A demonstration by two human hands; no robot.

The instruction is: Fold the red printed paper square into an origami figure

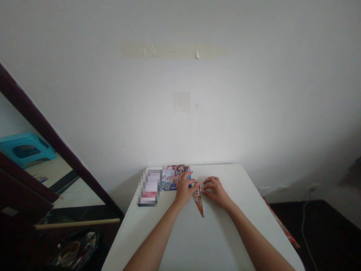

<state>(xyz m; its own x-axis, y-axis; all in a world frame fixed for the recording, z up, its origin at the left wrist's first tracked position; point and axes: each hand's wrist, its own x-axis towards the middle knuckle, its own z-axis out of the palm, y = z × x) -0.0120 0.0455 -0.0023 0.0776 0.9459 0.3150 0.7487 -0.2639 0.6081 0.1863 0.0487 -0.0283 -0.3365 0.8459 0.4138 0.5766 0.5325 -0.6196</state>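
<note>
A printed piece of paper (199, 203), red and orange with white, is folded into a narrow shape whose sharp point faces me on the white table. My left hand (184, 188) pinches its upper left edge between thumb and index finger, the other fingers spread over a blue printed flyer (168, 184). From the other side, my right hand (216, 191) has its fingers curled and its thumb and fingertips at the paper's right edge. The fingertips partly cover the paper's upper end.
A phone-like device (150, 188), blurred out, lies left of the flyer on the white table (197, 248). The table meets a white wall (225, 113). At left are a mirror frame (56, 126) and a bag of items (75, 252); at right, a cable (303, 222).
</note>
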